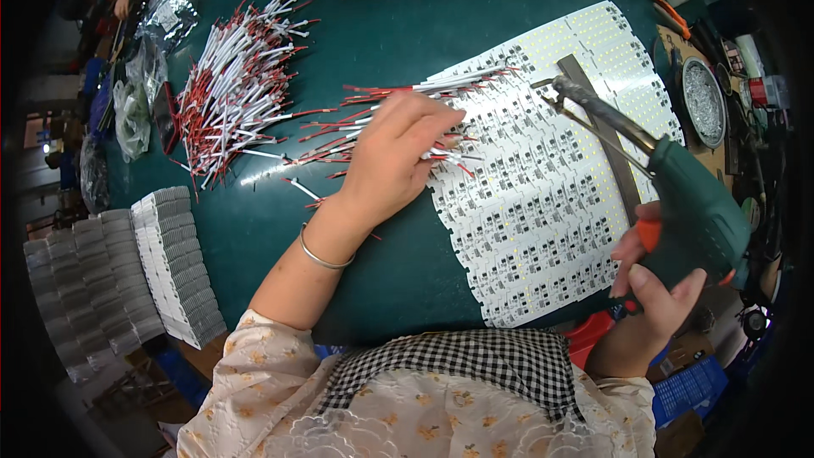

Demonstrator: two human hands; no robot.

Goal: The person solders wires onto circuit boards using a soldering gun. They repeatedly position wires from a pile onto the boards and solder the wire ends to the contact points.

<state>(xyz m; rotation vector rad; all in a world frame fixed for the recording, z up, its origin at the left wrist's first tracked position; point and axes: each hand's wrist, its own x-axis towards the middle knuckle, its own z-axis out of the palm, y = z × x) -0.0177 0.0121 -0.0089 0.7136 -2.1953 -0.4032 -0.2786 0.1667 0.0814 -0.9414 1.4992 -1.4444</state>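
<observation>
The left hand point(390, 153) lies over loose red-and-white insulated wires point(445, 83), bent fingers close together; whether they pinch any, I cannot tell. The wires overlap the far-left edge of a white, dark-marked circuit-board panel point(526, 220). The right hand point(653, 309) grips a green plastic soldering gun point(699, 199), fingers wrapped round it. Near right, a blue carton point(691, 386) bears pale print, too small to read.

Tabletop point(398, 276) well lit, glare patch left; rim dark, bent.
</observation>
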